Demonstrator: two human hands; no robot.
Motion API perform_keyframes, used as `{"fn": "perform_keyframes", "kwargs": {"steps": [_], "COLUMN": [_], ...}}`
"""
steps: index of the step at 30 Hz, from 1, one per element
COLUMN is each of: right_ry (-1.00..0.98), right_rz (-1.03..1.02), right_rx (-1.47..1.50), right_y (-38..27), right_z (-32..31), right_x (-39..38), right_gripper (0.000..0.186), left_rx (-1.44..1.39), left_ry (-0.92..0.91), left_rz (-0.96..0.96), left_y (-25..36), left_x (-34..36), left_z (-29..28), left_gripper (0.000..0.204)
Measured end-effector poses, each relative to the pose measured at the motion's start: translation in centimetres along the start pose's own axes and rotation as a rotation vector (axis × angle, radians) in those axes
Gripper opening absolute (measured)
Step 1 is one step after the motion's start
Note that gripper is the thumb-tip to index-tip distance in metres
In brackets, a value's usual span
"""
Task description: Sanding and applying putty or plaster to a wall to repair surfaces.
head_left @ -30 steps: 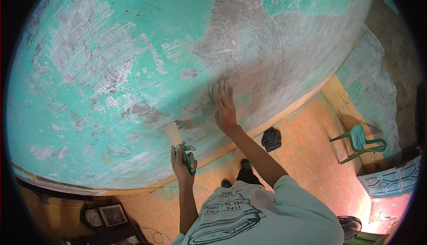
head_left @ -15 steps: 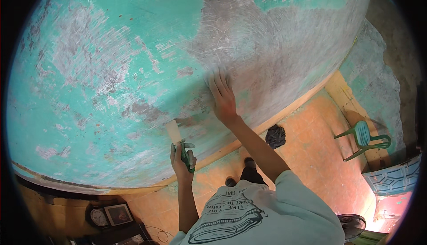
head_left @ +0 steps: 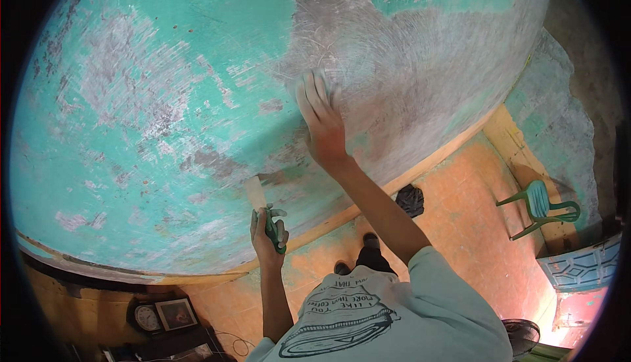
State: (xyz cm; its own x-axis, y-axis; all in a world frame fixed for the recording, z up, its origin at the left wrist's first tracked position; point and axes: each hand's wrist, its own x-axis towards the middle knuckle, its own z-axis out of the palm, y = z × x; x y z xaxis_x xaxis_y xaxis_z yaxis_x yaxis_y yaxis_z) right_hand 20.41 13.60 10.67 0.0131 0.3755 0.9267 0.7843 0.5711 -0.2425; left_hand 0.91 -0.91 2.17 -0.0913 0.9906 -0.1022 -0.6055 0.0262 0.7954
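Observation:
A turquoise wall (head_left: 230, 26) with peeling paint and worn grey patches fills the upper view. My left hand (head_left: 263, 240), dusty at the fingers, is closed around the green handle of a putty knife (head_left: 257, 194). Its pale flat blade points up beside the lower wall; whether it touches the wall I cannot tell. Farther up and to the right, my right hand (head_left: 323, 128) lies with fingers stretched out against a grey worn area (head_left: 388, 66). Nothing shows under its palm, though that side is hidden.
Below the wall runs an orange tiled floor (head_left: 453, 237) with a black plastic bag (head_left: 410, 200) near its base. A green chair (head_left: 537, 201) stands at the right, a fan (head_left: 521, 336) at the lower right. A clock (head_left: 147, 318) and a framed picture (head_left: 176, 314) sit lower left.
My right hand has slid up and slightly left along the wall. My left hand keeps hold of the putty knife in nearly the same place.

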Motion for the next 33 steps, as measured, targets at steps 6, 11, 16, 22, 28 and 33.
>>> {"fn": "perform_keyframes", "kwargs": {"steps": [6, 11, 16, 22, 28, 33], "right_ry": [-0.045, -0.157, -0.061, -0.153, -0.079, 0.009], "right_rz": [0.013, 0.041, 0.022, 0.052, 0.027, -0.015], "right_rx": [0.136, 0.097, 0.139, 0.105, 0.139, 0.155], "right_y": [2.8, 3.3, -0.4, 2.7, 0.7, -0.7], "right_z": [2.1, 2.0, -0.3, 1.7, 0.2, -1.1], "right_x": [-7.8, -11.0, -0.3, -11.9, -3.6, 1.4], "right_gripper": [0.063, 0.063, 0.062, 0.06, 0.059, 0.059], "left_rx": [-0.036, -0.044, -0.048, -0.057, -0.027, -0.125], "left_ry": [-0.019, 0.016, 0.015, -0.006, 0.044, 0.017], "left_rz": [-0.01, -0.019, -0.007, -0.002, -0.013, -0.046], "left_y": [0.2, -0.1, -0.2, -0.6, -0.5, 0.1], "left_x": [0.0, 0.1, 0.0, 0.1, 0.0, 0.0], "left_z": [0.7, 0.8, 0.3, 0.8, 0.3, 0.1], "left_gripper": [0.02, 0.02, 0.022, 0.023, 0.024, 0.025]}}
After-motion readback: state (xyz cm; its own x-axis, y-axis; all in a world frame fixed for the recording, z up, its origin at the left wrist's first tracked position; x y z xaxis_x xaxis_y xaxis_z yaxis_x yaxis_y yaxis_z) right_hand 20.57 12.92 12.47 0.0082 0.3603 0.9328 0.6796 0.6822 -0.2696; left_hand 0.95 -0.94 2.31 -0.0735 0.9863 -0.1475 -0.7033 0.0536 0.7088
